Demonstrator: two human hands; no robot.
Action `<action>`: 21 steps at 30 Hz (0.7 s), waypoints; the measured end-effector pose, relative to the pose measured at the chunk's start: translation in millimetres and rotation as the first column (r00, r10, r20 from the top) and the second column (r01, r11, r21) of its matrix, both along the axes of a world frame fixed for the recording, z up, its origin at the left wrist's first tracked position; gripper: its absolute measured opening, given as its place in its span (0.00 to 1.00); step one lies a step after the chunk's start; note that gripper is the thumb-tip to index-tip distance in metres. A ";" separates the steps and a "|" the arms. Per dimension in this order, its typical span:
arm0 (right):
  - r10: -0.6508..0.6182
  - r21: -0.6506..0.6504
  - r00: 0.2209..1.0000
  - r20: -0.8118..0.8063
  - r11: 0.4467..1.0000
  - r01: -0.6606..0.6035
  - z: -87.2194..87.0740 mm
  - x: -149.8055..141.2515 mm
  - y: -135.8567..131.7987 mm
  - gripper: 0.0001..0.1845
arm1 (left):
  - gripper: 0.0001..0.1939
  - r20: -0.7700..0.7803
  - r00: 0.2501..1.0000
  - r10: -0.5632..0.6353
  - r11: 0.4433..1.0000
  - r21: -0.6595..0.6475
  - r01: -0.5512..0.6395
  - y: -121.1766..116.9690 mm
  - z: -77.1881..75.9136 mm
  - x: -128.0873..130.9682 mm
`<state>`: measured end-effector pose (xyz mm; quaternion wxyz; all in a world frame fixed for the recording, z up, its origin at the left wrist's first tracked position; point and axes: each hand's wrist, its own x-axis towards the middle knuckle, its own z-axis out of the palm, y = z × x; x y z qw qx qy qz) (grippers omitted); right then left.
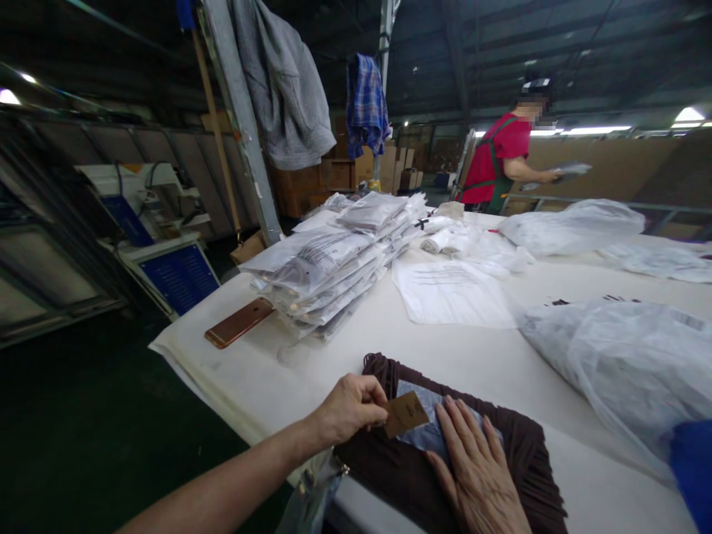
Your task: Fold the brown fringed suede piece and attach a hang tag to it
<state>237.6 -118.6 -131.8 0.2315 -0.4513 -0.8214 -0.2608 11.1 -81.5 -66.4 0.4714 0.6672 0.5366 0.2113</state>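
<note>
A dark brown fringed piece (389, 475), perhaps a bag, lies at the near edge of the white table. Between finger and thumb, my left hand (356, 406) pinches a small brown card tag (406, 414) with faint print on it. The tag is held over a greyish, crinkled plastic-like sheet (423, 397) on top of the brown piece. My right hand (472, 460) lies flat on that sheet and the brown piece, its fingers stretched out. Part of the sheet is hidden under the right hand.
A stack of clear-bagged packets (328, 259) stands beyond my left hand, with a phone (239, 323) beside it. Several plastic bags (617, 356) lie at the right. Across the table (345, 356), a person in red (489, 163) holds a packet. A metal post (245, 126) rises at the left.
</note>
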 end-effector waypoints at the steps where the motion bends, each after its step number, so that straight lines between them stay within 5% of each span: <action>1: 0.003 0.000 1.000 -0.005 1.000 -0.003 -0.4 0.2 0.2 0.35 | 0.03 -0.004 0.999 0.037 0.999 -0.001 -0.037 1.3 -4.7 5.2; 8: 0.062 0.046 0.996 0.067 0.997 -0.066 -5.4 2.5 2.1 0.32 | 0.07 -0.069 0.987 0.148 0.985 0.102 -0.141 1.5 -18.5 20.4; 11: 0.099 0.037 0.990 0.105 0.994 -0.103 -4.5 2.9 3.6 0.26 | 0.06 -0.089 0.977 0.194 0.964 0.203 -0.173 -5.7 -10.0 6.5; 14: 0.115 0.057 0.988 0.103 0.991 -0.121 -2.6 1.5 5.4 0.22 | 0.05 -0.127 0.923 0.362 0.900 0.305 -0.311 -31.9 -9.4 -25.1; 18: 0.135 0.098 0.988 0.072 0.985 -0.142 -0.1 -0.7 6.9 0.21 | 0.12 -0.279 0.801 0.529 0.848 0.149 -0.508 -91.7 -42.0 -70.2; 21: 0.116 0.108 0.990 0.077 0.986 -0.124 -1.2 0.8 7.9 0.21 | 0.16 -0.102 0.889 0.446 0.890 -0.058 -0.453 -125.2 -75.2 -87.3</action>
